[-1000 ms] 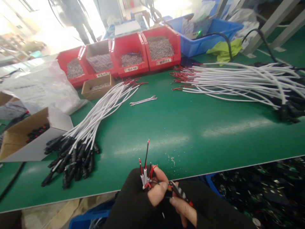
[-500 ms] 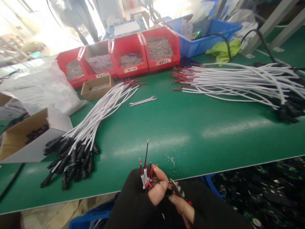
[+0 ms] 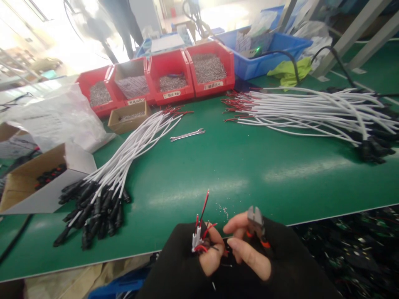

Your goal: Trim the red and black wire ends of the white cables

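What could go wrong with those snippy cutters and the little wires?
The cutters are in the right hand, close to its bare fingers, so a finger might get nipped if they closed carelessly.

The left hand holds several red and black wires crowded together, so a wrong one could get bent or snipped.

Tiny bits lie near the edge of the green table; a sleeve might brush them off.

The right grip has swung the cutters away from the left grip, jaws now upward.
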Available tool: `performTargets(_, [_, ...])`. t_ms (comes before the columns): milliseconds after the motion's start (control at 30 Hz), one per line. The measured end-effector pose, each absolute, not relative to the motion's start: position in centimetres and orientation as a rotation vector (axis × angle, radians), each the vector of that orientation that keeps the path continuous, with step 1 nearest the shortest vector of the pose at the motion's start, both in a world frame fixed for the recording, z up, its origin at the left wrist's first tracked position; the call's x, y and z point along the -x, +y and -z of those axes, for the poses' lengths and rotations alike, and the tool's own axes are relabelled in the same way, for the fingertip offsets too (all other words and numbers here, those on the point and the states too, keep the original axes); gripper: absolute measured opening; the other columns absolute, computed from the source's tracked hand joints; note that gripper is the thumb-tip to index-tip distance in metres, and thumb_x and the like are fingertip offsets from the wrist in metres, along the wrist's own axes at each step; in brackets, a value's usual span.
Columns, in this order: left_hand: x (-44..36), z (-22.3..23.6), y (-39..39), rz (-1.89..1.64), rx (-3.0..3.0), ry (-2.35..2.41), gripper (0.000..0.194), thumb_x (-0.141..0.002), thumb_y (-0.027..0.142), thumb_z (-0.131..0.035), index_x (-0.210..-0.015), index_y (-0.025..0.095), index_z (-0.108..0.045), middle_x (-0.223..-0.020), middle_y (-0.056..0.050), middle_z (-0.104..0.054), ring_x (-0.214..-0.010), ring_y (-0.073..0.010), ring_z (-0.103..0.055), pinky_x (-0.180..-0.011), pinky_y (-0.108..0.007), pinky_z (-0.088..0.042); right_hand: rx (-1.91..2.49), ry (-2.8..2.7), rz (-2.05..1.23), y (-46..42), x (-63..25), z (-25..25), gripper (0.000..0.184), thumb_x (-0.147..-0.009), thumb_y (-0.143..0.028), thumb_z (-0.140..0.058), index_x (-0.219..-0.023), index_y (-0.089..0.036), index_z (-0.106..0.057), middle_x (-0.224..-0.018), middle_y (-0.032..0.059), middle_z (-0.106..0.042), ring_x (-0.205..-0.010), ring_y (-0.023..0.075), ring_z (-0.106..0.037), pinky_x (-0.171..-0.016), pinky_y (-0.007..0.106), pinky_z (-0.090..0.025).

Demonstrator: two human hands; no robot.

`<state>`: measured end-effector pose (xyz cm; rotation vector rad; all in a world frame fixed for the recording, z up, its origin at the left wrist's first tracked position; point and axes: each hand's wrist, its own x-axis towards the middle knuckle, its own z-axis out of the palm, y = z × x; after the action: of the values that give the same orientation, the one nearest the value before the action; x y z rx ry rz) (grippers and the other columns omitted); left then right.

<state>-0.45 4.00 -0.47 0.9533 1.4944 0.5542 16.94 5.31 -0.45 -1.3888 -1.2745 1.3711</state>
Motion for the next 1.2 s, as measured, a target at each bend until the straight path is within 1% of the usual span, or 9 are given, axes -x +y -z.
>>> performTargets(100, [0.1,0.1,4.7,-0.57,-0.954,1.409,0.018,-0.083,0.033,-0.073,-0.073,0.018,-0.075,-0.075,-0.006,-0.077,-0.075,-0.0237,-0.073,-0.069,-0.028,-0.055,1.293,-1.225,-1.286,5.7,-16.1,0.2,0.02,-0.079,-0.014,-0.076,-0.092,-0.029,-0.08,-0.058,-0.009,-0.063,-0.051,0.0076,-0.063,-0.051,0.016,-0.05])
performTargets(233, [-0.5,-0.6,5.4,-0.628,-0.945,1.308,0.008,-0.083,0.028,-0.075,-0.082,0.022,-0.081,-0.085,-0.004,-0.08,-0.085,-0.0267,-0.076,-0.077,-0.032,-0.059,1.217,-1.309,-1.244,6.2,-15.8,0.1,0.016,-0.078,-0.012,-0.078,-0.075,-0.028,-0.079,-0.06,-0.0069,-0.065,-0.055,0.0086,-0.062,-0.053,0.018,-0.047])
performTargets(433, [0.2,0.3,3.2,-0.747,-0.725,1.302,0.016,-0.082,0.036,-0.084,-0.087,0.023,-0.076,-0.084,-0.002,-0.079,-0.079,-0.0221,-0.075,-0.071,-0.029,-0.059,1.413,-1.363,-1.224,6.5,-16.1,-1.6,0.015,-0.079,-0.012,-0.076,-0.066,-0.02,-0.075,-0.056,-0.0056,-0.067,-0.05,0.009,-0.063,-0.051,0.017,-0.05])
performTargets(567, [0.2,0.3,2.8,-0.784,-0.679,1.376,0.026,-0.09,0.049,-0.076,-0.086,0.023,-0.073,-0.076,0.002,-0.075,-0.069,-0.0134,-0.066,-0.069,-0.022,-0.051,1.408,-1.33,-1.363,6.3,-16.1,-0.9,0.013,-0.081,-0.019,-0.076,-0.068,-0.02,-0.075,-0.055,-0.005,-0.068,-0.048,0.0079,-0.063,-0.048,0.015,-0.047])
performTargets(667, [-0.2,-0.4,3.6,-0.792,-0.829,1.391,0.022,-0.087,0.04,-0.075,-0.076,0.021,-0.077,-0.069,0.0,-0.074,-0.064,-0.0125,-0.061,-0.062,-0.021,-0.043,1.313,-1.127,-1.496,5.9,-16.1,0.8,0.015,-0.088,-0.025,-0.072,-0.073,-0.023,-0.074,-0.053,-0.0063,-0.068,-0.049,0.0092,-0.064,-0.054,0.018,-0.05])
performTargets(833, [-0.7,-1.2,4.3,-0.89,-0.813,1.401,0.024,-0.088,0.031,-0.07,-0.069,0.019,-0.078,-0.065,0.002,-0.072,-0.06,-0.0101,-0.059,-0.058,-0.02,-0.04,1.203,-1.088,-1.594,5.2,-16.9,2.7,0.024,-0.1,-0.031,-0.064,-0.079,-0.023,-0.074,-0.057,-0.005,-0.071,-0.055,0.0106,-0.069,-0.061,0.02,-0.053])
performTargets(967, [-0.9,-0.4,3.8,-0.812,-0.843,1.461,0.028,-0.087,0.038,-0.071,-0.068,0.018,-0.076,-0.064,0.0,-0.07,-0.061,-0.0124,-0.06,-0.06,-0.022,-0.041,1.276,-1.256,-1.509,5.0,-17.4,1.8,0.021,-0.096,-0.022,-0.066,-0.077,-0.023,-0.074,-0.06,-0.0058,-0.073,-0.056,0.0078,-0.07,-0.061,0.016,-0.053])
performTargets(1100, [-1.1,0.5,3.4,-0.786,-0.778,1.424,0.031,-0.088,0.044,-0.071,-0.073,0.017,-0.074,-0.067,-0.002,-0.07,-0.063,-0.0152,-0.062,-0.061,-0.025,-0.042,1.304,-1.189,-1.396,5.2,-16.9,0.5,0.009,-0.089,-0.016,-0.071,-0.086,-0.023,-0.076,-0.066,-0.0052,-0.074,-0.058,0.0096,-0.071,-0.058,0.017,-0.054])
performTargets(1200, [-1.2,0.7,3.2,-0.813,-0.795,1.404,0.032,-0.089,0.043,-0.072,-0.07,0.017,-0.072,-0.065,-0.001,-0.068,-0.06,-0.0137,-0.06,-0.061,-0.024,-0.041,1.3,-1.251,-1.304,5.5,-16.3,0.2,0.012,-0.086,-0.014,-0.069,-0.079,-0.023,-0.073,-0.061,-0.0074,-0.069,-0.054,0.0076,-0.068,-0.054,0.015,-0.051])
